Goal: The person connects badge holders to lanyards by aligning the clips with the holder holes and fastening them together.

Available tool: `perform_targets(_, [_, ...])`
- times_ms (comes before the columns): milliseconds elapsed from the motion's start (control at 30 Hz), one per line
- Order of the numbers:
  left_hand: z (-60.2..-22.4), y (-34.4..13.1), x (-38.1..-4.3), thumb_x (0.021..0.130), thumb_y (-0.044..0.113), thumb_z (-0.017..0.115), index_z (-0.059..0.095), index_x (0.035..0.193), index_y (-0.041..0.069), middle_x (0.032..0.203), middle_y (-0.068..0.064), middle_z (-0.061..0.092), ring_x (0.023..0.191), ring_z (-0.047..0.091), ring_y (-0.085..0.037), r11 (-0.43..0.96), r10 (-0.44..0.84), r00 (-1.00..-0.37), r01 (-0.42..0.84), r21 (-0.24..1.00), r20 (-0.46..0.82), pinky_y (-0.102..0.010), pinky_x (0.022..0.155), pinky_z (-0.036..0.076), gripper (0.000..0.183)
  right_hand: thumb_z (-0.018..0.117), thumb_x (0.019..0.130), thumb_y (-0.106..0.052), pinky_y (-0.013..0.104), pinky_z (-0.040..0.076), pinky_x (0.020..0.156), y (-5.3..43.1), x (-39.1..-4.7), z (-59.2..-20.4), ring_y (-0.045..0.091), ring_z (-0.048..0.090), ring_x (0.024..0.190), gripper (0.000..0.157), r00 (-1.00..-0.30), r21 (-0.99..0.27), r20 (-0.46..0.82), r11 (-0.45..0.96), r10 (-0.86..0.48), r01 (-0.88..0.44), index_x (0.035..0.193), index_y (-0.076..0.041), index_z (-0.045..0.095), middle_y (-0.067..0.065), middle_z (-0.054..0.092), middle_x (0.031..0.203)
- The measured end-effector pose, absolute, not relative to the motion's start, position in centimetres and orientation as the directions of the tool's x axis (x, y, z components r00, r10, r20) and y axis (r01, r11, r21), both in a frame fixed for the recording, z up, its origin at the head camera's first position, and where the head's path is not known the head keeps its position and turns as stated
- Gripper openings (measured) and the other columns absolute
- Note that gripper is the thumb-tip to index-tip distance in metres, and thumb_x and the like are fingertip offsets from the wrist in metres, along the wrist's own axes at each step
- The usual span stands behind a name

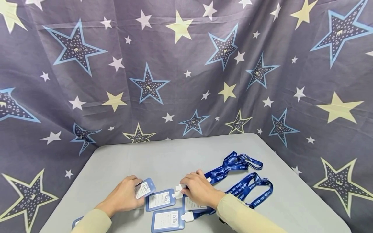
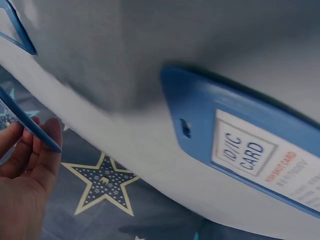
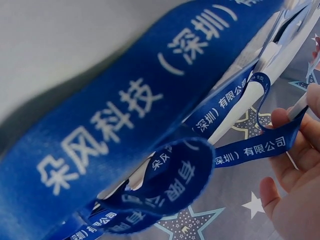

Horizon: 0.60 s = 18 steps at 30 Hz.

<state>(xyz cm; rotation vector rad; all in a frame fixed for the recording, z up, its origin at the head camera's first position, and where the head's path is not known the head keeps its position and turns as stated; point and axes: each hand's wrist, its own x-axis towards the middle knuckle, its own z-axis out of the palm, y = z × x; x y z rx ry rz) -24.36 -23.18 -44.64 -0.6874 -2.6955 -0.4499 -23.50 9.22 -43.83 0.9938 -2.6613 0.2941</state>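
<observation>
My left hand [image 1: 126, 195] grips a blue-framed ID card holder [image 1: 144, 189], tilted up off the table. The left wrist view shows that holder [image 2: 27, 122] edge-on between thumb and fingers. My right hand [image 1: 201, 189] pinches a white clip [image 1: 180, 187] on a blue lanyard; in the right wrist view the lanyard strap [image 3: 255, 151] runs out from the fingers. Between the hands lies a card holder [image 1: 160, 200] with a white clip [image 1: 177, 194] at its end. Nearer me is another clipped card holder [image 1: 167, 220]. A third holder [image 1: 193, 205] is partly hidden beneath my right hand.
Blue lanyard straps [image 1: 230, 166] with white lettering loop across the right of the grey table [image 1: 122, 161]. More straps [image 1: 263, 194] lie nearer me. A card holder [image 1: 76, 222] shows partly behind my left sleeve. Star-patterned cloth [image 1: 180, 51] hangs around the table.
</observation>
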Motion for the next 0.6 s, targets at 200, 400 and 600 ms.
perform_targets(200, [-44.3, -22.5, -24.0, 0.063, 0.031, 0.083, 0.074, 0.109, 0.000, 0.093, 0.003, 0.063, 0.083, 0.057, -0.010, 0.822, 0.427, -0.834, 0.519, 0.234, 0.348, -0.033, 0.077, 0.056, 0.056, 0.069, 0.098, -0.033, 0.030, 0.036, 0.090, 9.1, -23.5, -43.8, 0.009, 0.060, 0.102, 0.027, -0.729, -0.103, 0.320, 0.743, -0.605, -0.662, 0.120, -0.018, 0.073, -0.008, 0.071, 0.113])
perform_targets(400, [-44.0, -21.9, -23.7, 0.064, 0.030, 0.083, 0.073, 0.110, -0.002, 0.095, 0.002, 0.064, 0.087, 0.058, -0.012, 0.796, 0.469, -0.812, 0.559, 0.231, 0.348, -0.036, 0.079, 0.057, 0.057, 0.069, 0.098, -0.032, 0.030, 0.036, 0.089, 9.1, -23.5, -43.9, 0.009, 0.060, 0.102, 0.026, -0.733, -0.112, 0.315, 0.744, -0.602, -0.659, 0.119, -0.018, 0.073, -0.009, 0.071, 0.112])
perform_targets(600, [-43.9, -21.5, -23.4, 0.063, 0.031, 0.083, 0.073, 0.110, 0.001, 0.096, 0.003, 0.064, 0.086, 0.059, -0.011, 0.769, 0.504, -0.783, 0.599, 0.222, 0.365, -0.034, 0.078, 0.057, 0.057, 0.070, 0.097, -0.032, 0.030, 0.036, 0.089, 9.1, -23.4, -43.9, 0.009, 0.061, 0.101, 0.025, -0.730, -0.112, 0.320, 0.741, -0.604, -0.662, 0.118, -0.018, 0.074, -0.009, 0.071, 0.111])
